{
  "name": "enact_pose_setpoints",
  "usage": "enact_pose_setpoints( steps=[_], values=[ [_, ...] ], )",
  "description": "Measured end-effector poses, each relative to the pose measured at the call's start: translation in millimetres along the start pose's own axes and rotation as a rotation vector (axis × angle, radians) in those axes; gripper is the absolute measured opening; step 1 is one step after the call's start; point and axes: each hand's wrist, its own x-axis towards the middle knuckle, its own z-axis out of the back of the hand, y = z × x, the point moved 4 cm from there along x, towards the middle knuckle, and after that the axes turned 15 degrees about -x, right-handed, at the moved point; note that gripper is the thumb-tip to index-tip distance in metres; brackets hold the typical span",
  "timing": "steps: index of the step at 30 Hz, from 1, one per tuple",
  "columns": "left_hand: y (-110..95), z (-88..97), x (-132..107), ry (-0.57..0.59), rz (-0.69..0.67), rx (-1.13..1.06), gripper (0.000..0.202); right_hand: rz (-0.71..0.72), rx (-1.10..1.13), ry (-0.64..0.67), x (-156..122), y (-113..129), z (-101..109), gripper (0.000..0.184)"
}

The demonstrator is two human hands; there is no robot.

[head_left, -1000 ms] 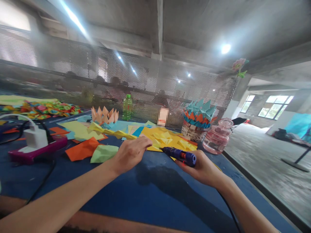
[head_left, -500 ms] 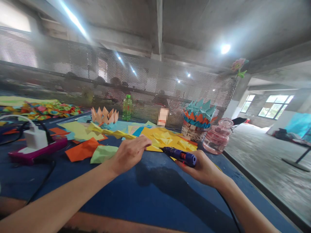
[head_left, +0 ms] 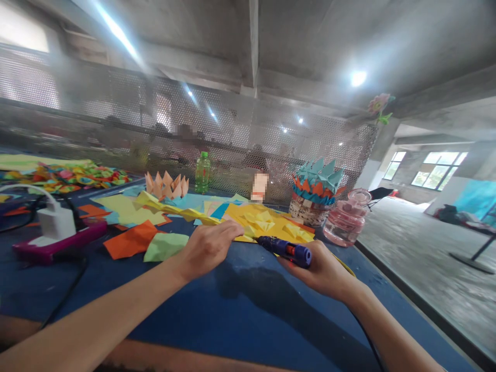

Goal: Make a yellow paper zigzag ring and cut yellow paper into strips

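My left hand (head_left: 207,247) is closed in a pinch on the near end of a long chain of folded yellow paper (head_left: 174,209), which runs back and left across the blue table (head_left: 240,310). In my right hand (head_left: 323,271) I grip a blue glue gun (head_left: 284,248), its nozzle pointing left at the spot where my left fingers pinch the chain. A cord trails from the gun along my right forearm. Loose folded yellow pieces (head_left: 267,222) lie on a yellow sheet just behind the gun.
Orange (head_left: 129,240) and green (head_left: 166,245) papers lie left of my hand. A white plug on a magenta power strip (head_left: 54,232) sits far left. Behind stand a peach paper crown (head_left: 166,185), a green bottle (head_left: 202,172), a basket with a teal-orange paper flower (head_left: 315,194) and a pink jar (head_left: 346,217). A perforated metal screen backs the table.
The far part of the yellow chain has lifted slightly off the table as my left hand pulled it. The glue gun and right hand have hardly moved.
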Motion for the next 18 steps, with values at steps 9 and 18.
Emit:
enact_pose_setpoints(
  steps=[9, 18],
  values=[
    [2.9, 5.2, 4.0, -0.024, 0.052, -0.005, 0.024, 0.003, -0.082, -0.015, -0.6, -5.5, -0.2, 0.037],
    [7.3, 8.5, 4.2, -0.087, 0.047, 0.0, 0.027, 0.043, -0.233, 0.077, 0.3, -2.2, -0.9, 0.025]
  ],
)
